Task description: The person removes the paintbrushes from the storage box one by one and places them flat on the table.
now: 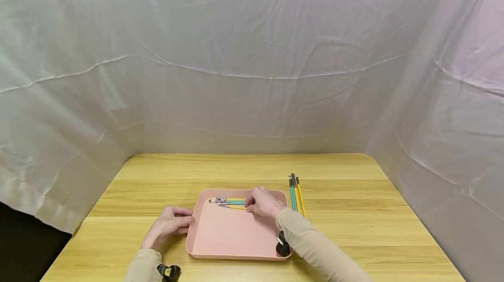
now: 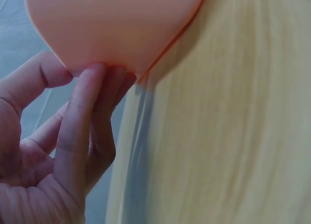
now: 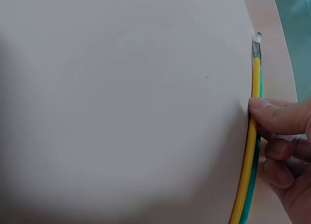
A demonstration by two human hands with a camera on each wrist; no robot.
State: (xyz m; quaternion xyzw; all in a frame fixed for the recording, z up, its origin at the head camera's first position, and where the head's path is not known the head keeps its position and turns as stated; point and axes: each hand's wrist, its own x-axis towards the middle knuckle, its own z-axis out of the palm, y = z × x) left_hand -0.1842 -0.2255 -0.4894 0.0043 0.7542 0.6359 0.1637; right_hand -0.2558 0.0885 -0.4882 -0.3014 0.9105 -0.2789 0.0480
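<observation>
Lower centre, my right hand (image 1: pixel 264 203) pinches a yellow brush (image 3: pixel 248 153); I'd align it gently, left hand (image 1: pixel 168 225), fingers parted, against the tray (image 1: pixel 232 236).

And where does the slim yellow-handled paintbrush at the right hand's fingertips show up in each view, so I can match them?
Head: the slim yellow-handled paintbrush lies below the picture's centre, partly hidden by the right hand.
Left wrist: not in it.
Right wrist: right side, slanting from upper right to the bottom edge.
Shared landmark: the pink rectangular tray, in all three.
</observation>
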